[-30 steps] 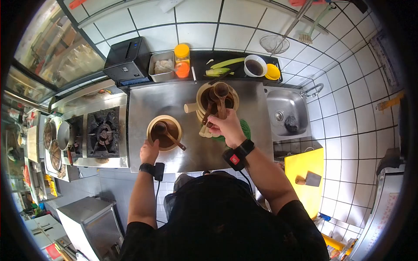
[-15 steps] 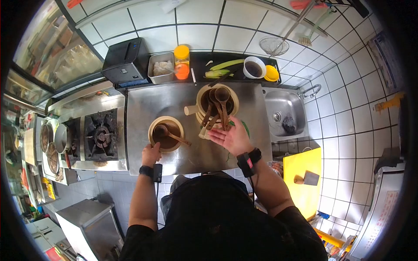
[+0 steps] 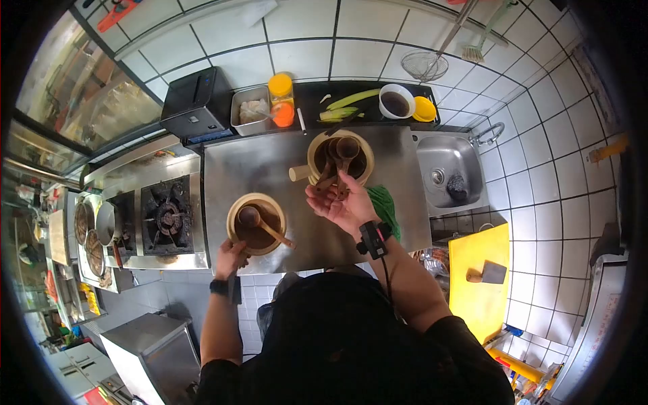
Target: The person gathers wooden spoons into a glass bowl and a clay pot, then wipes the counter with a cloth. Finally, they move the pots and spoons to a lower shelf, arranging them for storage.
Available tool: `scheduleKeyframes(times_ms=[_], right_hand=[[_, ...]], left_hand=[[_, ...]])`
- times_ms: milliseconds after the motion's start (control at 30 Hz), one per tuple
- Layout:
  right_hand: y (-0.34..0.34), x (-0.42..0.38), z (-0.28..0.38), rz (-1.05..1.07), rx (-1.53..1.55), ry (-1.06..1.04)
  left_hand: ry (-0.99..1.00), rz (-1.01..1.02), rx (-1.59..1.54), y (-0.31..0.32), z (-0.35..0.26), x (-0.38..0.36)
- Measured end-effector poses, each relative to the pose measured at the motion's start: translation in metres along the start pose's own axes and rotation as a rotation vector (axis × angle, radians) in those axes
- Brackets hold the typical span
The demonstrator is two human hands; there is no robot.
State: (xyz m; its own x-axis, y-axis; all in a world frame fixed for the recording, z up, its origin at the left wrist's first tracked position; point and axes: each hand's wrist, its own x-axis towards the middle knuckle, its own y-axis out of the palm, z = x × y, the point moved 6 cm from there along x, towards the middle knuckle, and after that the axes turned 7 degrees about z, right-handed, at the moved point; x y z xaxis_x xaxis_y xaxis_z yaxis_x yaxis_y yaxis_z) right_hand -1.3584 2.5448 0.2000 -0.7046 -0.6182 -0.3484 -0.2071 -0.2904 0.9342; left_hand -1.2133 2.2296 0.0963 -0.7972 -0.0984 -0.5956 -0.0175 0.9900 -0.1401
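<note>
On the steel counter stands a light-rimmed clay pot [image 3: 283,223] with a brown inside. One wooden ladle [image 3: 249,217] leans in it, its handle across the rim. At the pot's near-left rim, my left hand [image 3: 231,258] is closed on the edge. Farther right is a second clay pot [image 3: 368,145] with a stub side handle, holding several wooden ladles [image 3: 347,148]. My right hand [image 3: 345,206], palm up, has its thumb and fingers around their handles, which jut over the near rim. A green mesh cloth [image 3: 383,210] lies beside my right wrist.
To the left is a gas stove [image 3: 167,219]; to the right, a sink [image 3: 439,156] with a dark scrubber. A black shelf behind bears a metal tub [image 3: 243,125], jars, green stalks and a bowl [image 3: 396,102]. A cleaver [image 3: 494,272] lies on a yellow board [image 3: 466,256].
My right hand, spread beneath the ladle handles before, has moved in and closed around them. My left hand stays at the first pot's rim. The view has shifted slightly.
</note>
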Motion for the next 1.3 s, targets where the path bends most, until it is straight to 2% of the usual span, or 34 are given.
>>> scheduleKeyframes(times_ms=[67, 167, 367, 433, 500, 567, 600, 700, 867, 1000, 1233, 1300], right_hand=[[-0.003, 0.001, -0.001, -0.115, -0.029, -0.008], [-0.005, -0.005, 0.004, -0.202, -0.115, 0.020], [-0.002, -0.029, 0.018, -0.059, -0.312, 0.119], [0.018, -0.058, 0.023, -0.024, -0.376, 0.082], [0.032, -0.091, 0.036, -0.113, -0.589, -0.009], [0.034, -0.114, 0.050, -0.114, -0.705, -0.060], [0.036, -0.124, 0.058, -0.117, -0.818, -0.115], [0.034, -0.147, 0.071, -0.218, -0.772, -0.156], [0.019, -0.168, 0.085, -0.252, -0.854, -0.217], [0.006, -0.179, 0.085, -0.332, -0.852, -0.253], [-0.015, -0.165, 0.097, -0.368, -0.772, -0.364], [-0.016, -0.158, 0.102, -0.367, -0.811, -0.367]], left_hand=[[-0.005, 0.020, -0.099, -0.007, -0.027, -0.023], [0.000, -0.020, -0.046, -0.011, -0.067, -0.043], [0.077, 0.025, -0.075, 0.019, -0.158, -0.060], [0.101, 0.024, -0.101, 0.033, -0.182, -0.057], [0.099, 0.092, -0.045, 0.042, -0.196, -0.044], [0.082, 0.180, -0.047, 0.066, -0.213, -0.033], [0.103, 0.182, 0.020, 0.076, -0.218, -0.023], [0.140, 0.233, 0.044, 0.114, -0.237, 0.004], [0.113, 0.250, 0.170, 0.160, -0.253, 0.053], [0.160, 0.162, 0.274, 0.174, -0.262, 0.064], [0.129, 0.155, 0.459, 0.180, -0.259, 0.074], [0.109, 0.123, 0.635, 0.179, -0.263, 0.066]])
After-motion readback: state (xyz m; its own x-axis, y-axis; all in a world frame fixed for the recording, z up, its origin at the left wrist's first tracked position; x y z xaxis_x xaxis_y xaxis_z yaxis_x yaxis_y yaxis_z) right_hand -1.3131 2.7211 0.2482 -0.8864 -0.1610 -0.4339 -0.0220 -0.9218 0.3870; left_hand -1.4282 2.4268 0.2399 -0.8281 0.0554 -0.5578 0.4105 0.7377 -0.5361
